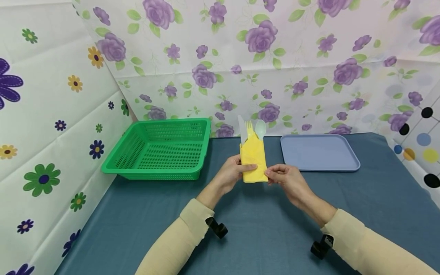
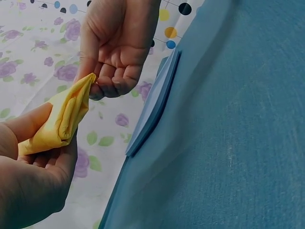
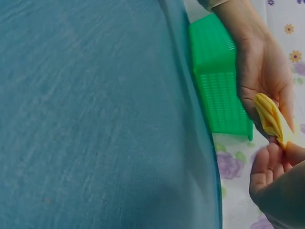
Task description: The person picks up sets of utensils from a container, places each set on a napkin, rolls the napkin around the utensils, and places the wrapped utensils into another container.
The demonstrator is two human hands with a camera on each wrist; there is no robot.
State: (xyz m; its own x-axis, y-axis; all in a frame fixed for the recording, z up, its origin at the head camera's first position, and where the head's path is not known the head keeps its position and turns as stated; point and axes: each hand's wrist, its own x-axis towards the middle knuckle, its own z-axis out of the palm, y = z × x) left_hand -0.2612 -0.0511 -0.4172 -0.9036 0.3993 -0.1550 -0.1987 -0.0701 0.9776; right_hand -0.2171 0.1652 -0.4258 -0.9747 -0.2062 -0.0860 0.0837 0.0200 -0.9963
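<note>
A folded yellow napkin (image 1: 253, 160) is held up over the table, with a knife (image 1: 242, 129), a yellow fork (image 1: 249, 129) and a pale spoon (image 1: 260, 129) sticking out of its top. My left hand (image 1: 231, 173) grips the napkin from its left side, thumb across the front and fingers behind. At the lower right corner my right hand (image 1: 290, 183) pinches the edge between thumb and fingertips. In the left wrist view the folded layers of the napkin's bottom end (image 2: 66, 119) show. The cutlery's lower parts are hidden inside the napkin.
A green perforated basket (image 1: 154, 175) stands at the back left of the table. At the back right lies a flat blue-grey tray (image 1: 319, 152). A blue cloth (image 1: 261, 236) covers the table, and flowered sheets (image 1: 220, 46) hang behind and at the sides.
</note>
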